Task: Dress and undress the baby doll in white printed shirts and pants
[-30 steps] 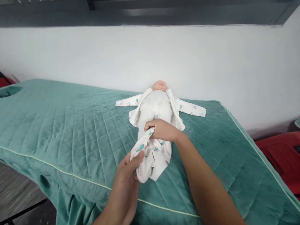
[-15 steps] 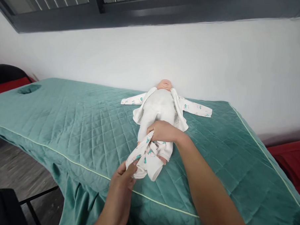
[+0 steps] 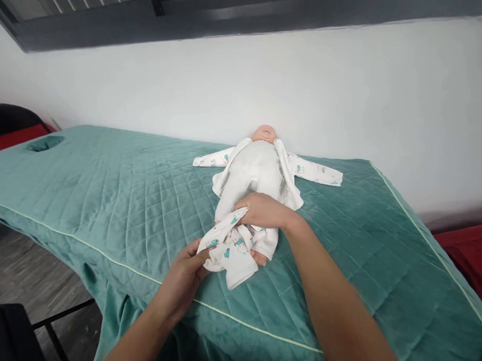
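Observation:
A baby doll [image 3: 253,166] lies on its back, its head toward the wall, its cloth body white. An open white jacket [image 3: 316,173] with a printed pattern covers its outstretched arms. Printed white baby trousers [image 3: 237,255] are bunched around its lower legs, and a foot [image 3: 259,258] shows at one cuff. My left hand [image 3: 191,265] pinches the trousers at the lower left edge. Against the doll's leg, my right hand [image 3: 262,210] is closed on the upper part of the trousers; its fingertips are partly hidden.
The doll rests on a massage bed with a quilted green cover [image 3: 146,206] and a face hole [image 3: 45,143] at its far left. Behind stands a white wall [image 3: 237,85] under a dark window frame [image 3: 258,15]. Red chairs [image 3: 474,261] flank the bed; a black chair [image 3: 16,339] is lower left.
My left hand has moved slightly up and left with the trouser edge. The loose trouser leg has shifted left, and the doll's left-side leg leans further left. My right hand stays nearly in place.

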`<state>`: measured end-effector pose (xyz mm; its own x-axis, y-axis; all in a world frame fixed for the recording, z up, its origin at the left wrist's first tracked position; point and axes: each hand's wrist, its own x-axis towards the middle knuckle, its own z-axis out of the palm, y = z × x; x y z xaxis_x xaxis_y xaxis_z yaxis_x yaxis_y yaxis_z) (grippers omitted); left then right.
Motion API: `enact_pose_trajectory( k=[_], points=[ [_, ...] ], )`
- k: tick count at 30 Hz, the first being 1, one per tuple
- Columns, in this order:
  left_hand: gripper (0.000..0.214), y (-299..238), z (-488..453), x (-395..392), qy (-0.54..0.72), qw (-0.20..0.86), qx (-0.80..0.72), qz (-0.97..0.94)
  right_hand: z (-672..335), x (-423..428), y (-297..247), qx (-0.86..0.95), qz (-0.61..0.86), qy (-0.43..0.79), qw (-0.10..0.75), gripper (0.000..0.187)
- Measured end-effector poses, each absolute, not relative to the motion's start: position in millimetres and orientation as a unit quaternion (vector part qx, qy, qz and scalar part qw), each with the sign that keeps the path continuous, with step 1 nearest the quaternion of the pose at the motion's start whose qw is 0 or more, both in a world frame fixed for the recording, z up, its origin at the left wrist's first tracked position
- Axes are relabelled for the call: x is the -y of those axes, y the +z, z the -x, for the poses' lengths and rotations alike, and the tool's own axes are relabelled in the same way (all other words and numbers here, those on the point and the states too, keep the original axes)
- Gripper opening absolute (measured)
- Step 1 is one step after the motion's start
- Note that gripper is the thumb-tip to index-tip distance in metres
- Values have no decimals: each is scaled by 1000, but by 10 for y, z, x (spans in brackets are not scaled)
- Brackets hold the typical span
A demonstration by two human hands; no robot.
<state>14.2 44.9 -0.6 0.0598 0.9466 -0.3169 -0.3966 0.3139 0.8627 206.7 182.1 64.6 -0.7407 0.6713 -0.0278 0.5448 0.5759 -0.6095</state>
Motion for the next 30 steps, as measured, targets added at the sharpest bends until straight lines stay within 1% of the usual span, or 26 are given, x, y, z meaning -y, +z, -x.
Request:
enact_pose_trajectory(
  k=[5,7,9,12,14,17,20,22,25,27,29,30],
  points=[
    [27,-108,-69,-751,516,654,-416,-365,-2143,-1816,664,843,328,396,155,26],
    [23,-107,-11,-903,518,601,-433,-427,-2169,-1813,675,831,321,421,172,27],
    [23,-71,48,-1059,510,534,-463,-490,-2191,-1811,686,821,312,442,181,29],
    [28,13,106,-1268,487,497,-481,-534,-2209,-1810,693,813,301,465,180,32],
    [30,51,124,-1366,481,496,-481,-540,-2212,-1808,695,808,302,474,179,33],
    [26,48,141,-1422,476,503,-484,-535,-2208,-1805,706,803,309,480,173,32],
    [23,6,159,-1367,469,529,-485,-514,-2203,-1803,728,799,330,475,162,30],
    [25,-14,163,-1279,477,545,-475,-500,-2201,-1805,741,799,353,461,156,31],
    [31,-2,144,-1083,494,586,-433,-474,-2196,-1813,750,807,374,433,146,32],
    [41,33,116,-925,501,617,-408,-450,-2190,-1817,752,812,375,424,139,31],
    [49,76,82,-768,501,632,-410,-426,-2181,-1817,757,816,369,424,135,30],
    [49,94,64,-696,500,635,-418,-415,-2177,-1815,761,817,365,426,136,29]
  ],
)
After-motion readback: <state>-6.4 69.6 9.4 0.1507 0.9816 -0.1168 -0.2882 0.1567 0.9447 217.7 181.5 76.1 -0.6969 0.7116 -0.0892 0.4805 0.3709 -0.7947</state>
